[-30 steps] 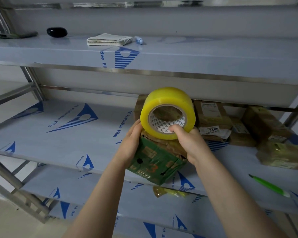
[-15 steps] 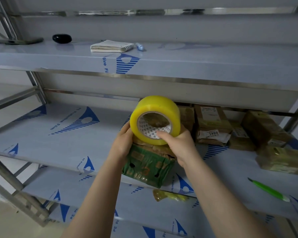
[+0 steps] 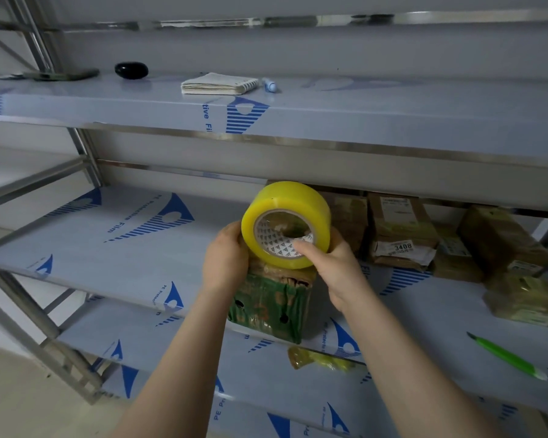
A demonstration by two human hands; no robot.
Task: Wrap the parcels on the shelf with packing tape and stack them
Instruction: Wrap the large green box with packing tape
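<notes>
While my right hand point(image 3: 336, 263) grips the tape roll point(image 3: 285, 222) with the thumb inside its core, my left hand point(image 3: 225, 257) curls round the top of the green parcel point(image 3: 271, 306). This parcel stands at 6 o'clock from the roll, on the front edge of the shelf point(image 3: 124, 248). Brown parcels point(image 3: 399, 232) lie at 3 o'clock.

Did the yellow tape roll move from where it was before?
Yes. The tape roll has shifted left, farther from the brown parcel labelled 3408.

Storeroom or packing area, steel shelving point(image 3: 314, 143) in protective film, labelled taped parcels point(image 3: 399, 230) stacked
</notes>
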